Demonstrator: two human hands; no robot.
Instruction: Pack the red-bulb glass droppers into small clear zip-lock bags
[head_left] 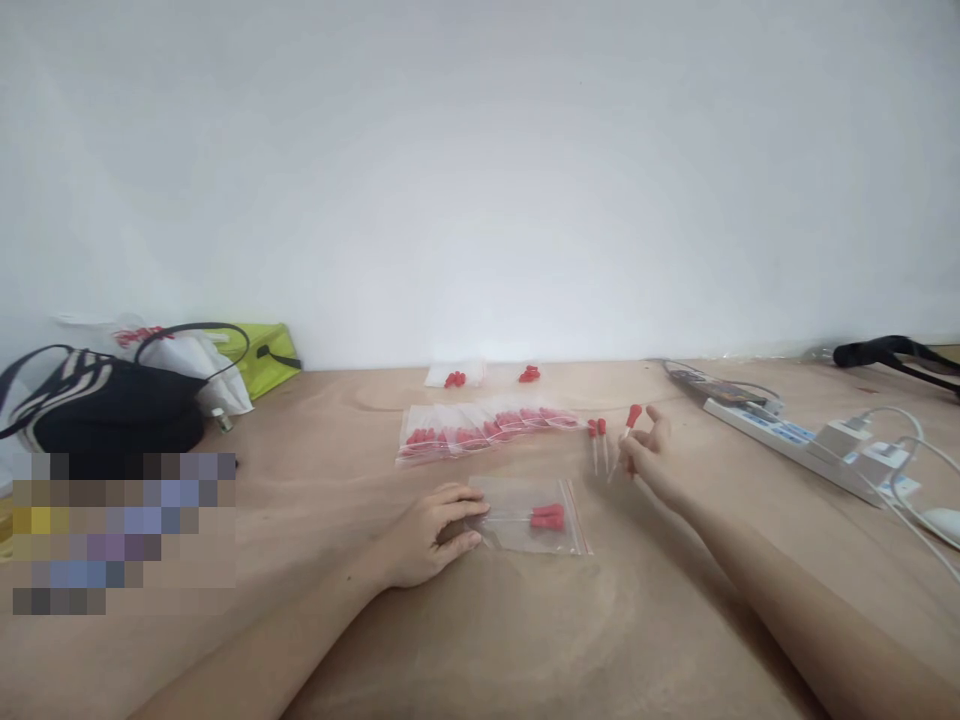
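My left hand (439, 535) lies on the left edge of a clear zip bag (510, 540), its fingers stretched out. Inside that bag lie a few droppers with red bulbs (547, 517), their stems pointing left. My right hand (651, 455) pinches a dropper (633, 416) by its clear stem, with the red bulb up and the tip down near the table. Just left of it, two loose droppers (597, 428) lie on the table, bulbs away from me. Beyond the open bag, a row of overlapping filled zip bags (480, 428) holds more red-bulbed droppers.
At the back are two bags with red bulbs (454, 380). A white power strip (780, 435) with plugged-in chargers and cables lies to the right, near a black strap-like object (900, 355). A dark bag (112, 405) and a lime-green bag (262, 360) stand at left.
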